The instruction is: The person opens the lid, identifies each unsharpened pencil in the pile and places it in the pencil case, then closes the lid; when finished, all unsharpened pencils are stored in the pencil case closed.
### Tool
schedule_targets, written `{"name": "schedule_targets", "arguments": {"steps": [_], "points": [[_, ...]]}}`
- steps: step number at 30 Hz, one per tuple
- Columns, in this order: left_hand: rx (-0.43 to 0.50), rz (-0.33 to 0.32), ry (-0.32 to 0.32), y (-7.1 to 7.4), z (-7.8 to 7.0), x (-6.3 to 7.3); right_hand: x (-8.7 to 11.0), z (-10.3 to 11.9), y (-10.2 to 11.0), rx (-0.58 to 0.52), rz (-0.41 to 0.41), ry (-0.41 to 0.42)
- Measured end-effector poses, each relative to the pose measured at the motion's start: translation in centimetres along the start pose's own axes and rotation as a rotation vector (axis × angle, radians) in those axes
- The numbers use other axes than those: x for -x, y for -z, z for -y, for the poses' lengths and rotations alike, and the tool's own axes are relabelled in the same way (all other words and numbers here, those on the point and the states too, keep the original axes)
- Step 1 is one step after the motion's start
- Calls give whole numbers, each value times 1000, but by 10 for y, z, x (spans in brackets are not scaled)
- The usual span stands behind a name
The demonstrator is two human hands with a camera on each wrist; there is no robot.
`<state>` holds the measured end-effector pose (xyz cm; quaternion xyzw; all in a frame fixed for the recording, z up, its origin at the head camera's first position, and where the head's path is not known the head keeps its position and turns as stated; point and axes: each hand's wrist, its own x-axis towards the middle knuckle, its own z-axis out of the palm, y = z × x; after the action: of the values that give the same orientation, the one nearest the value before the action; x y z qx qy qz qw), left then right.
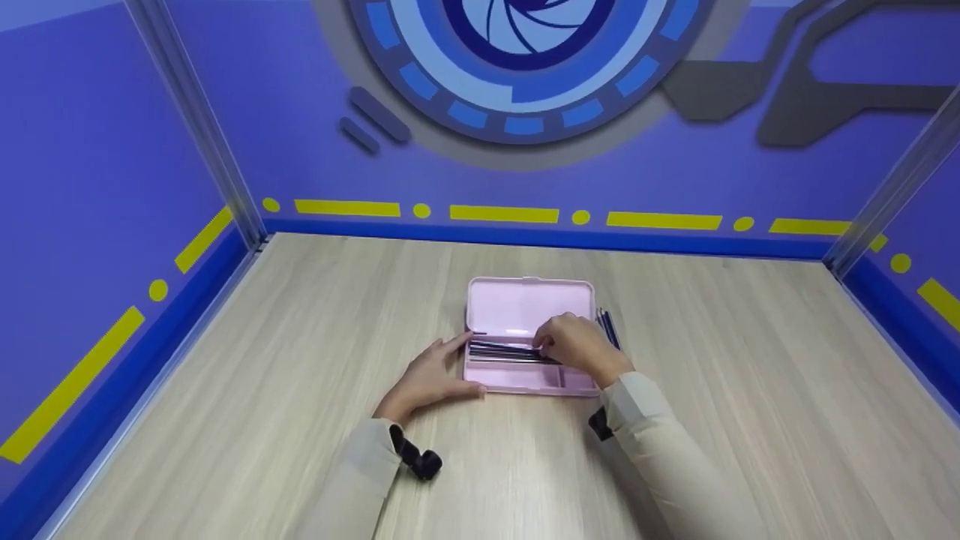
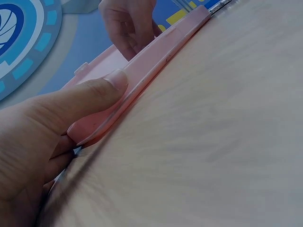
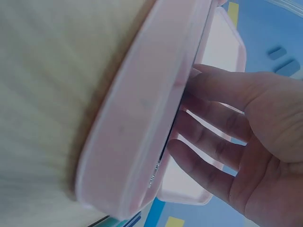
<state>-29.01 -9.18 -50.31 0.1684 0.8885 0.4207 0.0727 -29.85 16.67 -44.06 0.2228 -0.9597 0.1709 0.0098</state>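
A pink pencil case lies on the table with its lid raised at the back. Several dark pencils lie lengthwise in its rear compartment. My left hand grips the case's left end, thumb on the front wall and fingers round the end. From above, my right hand reaches into the rear compartment, thumb and fingertips pinching a dark pencil along its length. The front wall of the case partly hides that pencil in the right wrist view.
More dark pencils lie on the table just right of the case. Wood-grain tabletop surrounds it. Blue-purple panels stand along the back and both sides. A black wrist-camera mount sits by the left sleeve.
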Motion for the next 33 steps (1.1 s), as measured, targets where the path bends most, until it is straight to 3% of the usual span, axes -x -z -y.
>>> {"name": "schedule_targets", "arguments": {"steps": [9,16,33], "points": [[4,-1,3,1,-1,0,3,-5,5,-31,23,-40],[-13,-2,-10,1,1,0,10,-17,12,-83,-10,24],[-14,4,-11,0,0,0,51,-65,33,-242,-94,-222]]}}
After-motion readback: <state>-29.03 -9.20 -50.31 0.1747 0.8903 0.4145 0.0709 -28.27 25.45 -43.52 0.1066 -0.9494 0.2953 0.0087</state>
